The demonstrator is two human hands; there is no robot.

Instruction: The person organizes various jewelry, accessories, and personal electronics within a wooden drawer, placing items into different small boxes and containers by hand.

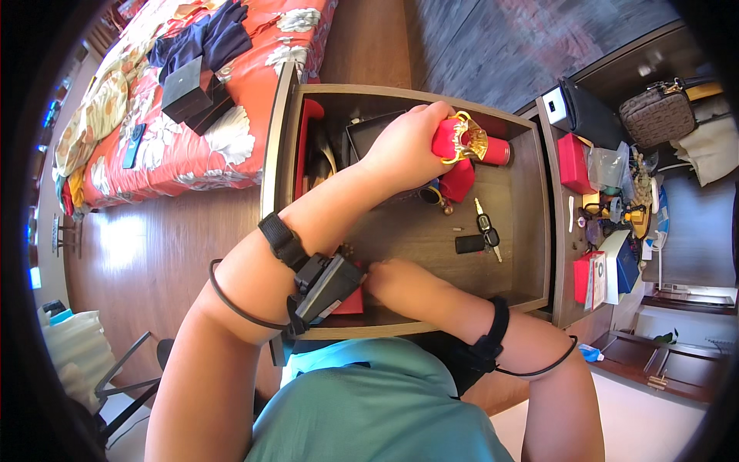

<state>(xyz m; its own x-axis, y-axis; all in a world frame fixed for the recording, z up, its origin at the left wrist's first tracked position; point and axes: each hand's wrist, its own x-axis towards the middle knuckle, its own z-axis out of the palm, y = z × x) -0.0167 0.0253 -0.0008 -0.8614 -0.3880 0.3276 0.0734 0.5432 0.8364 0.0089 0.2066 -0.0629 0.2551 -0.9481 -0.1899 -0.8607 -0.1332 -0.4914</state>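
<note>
My left hand (407,141) is above the far part of an open wooden drawer (427,231), closed around a red pouch (445,141) with gold trim and gold cord loops. Just beyond the pouch lies a red cylinder (498,151); below it, a red cloth item (458,181) and a small dark round object (429,194) with a yellow rim. My right hand (389,280) is down in the drawer's near left part, beside a red flat item (349,303). A black device strapped to my left forearm covers part of that spot, and the right fingers are hidden.
Keys with a black fob (488,228) and a small black case (470,243) lie in the drawer. A black tray (369,136) sits at its far left. To the right, a cluttered desktop holds a red box (574,164) and a brown handbag (658,115). Left stands a bed (231,130).
</note>
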